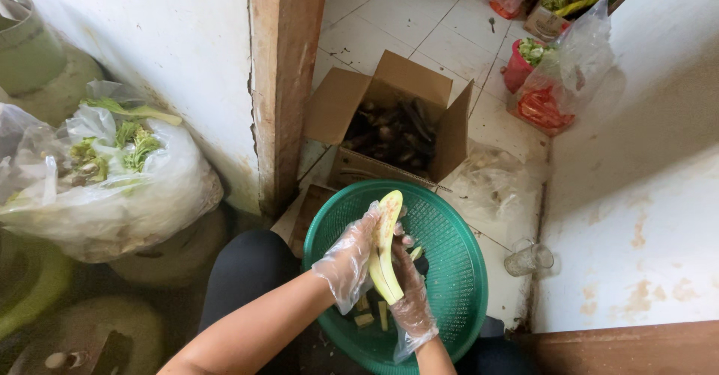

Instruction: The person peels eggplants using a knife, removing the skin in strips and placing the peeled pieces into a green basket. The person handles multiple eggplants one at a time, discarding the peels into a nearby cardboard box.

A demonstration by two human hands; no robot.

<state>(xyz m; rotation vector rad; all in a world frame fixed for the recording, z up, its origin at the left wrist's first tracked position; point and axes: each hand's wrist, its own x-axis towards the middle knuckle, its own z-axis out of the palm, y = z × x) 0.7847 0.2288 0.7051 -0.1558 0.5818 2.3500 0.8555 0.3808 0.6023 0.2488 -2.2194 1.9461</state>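
1. The green basket [457, 270], a round plastic one with a perforated wall, sits low in front of the person, partly over their dark-clad lap, and serves as the landmark here.
2. Over the basket's left half, the left hand [350, 259], in a thin clear glove, is closed around a peeled pale-yellow banana [386, 244] that stands nearly upright.
3. The right hand [408, 289], gloved the same way, grips the lower end of the banana from the right; whether it also holds a tool cannot be made out.
4. Small cut pieces [372, 316] lie inside the basket beneath the hands.
5. Just beyond the basket's far rim stands an open cardboard box [352, 105] holding dark scraps.
6. The floor [389, 15] beyond the box is pale square tile with dark grout lines, dusty and scuffed.
7. To the right of the basket a clear glass [529, 259] rests on the floor against a stained whitewashed wall [644, 218].
8. Left of the basket rises a worn wooden post [283, 68], with a chipped white wall behind it.
9. Farther left of the basket, a clear plastic bag [112, 188] holds green leafy vegetables.
10. Far beyond the basket, at upper right, more bags of produce [562, 83] crowd the corner.
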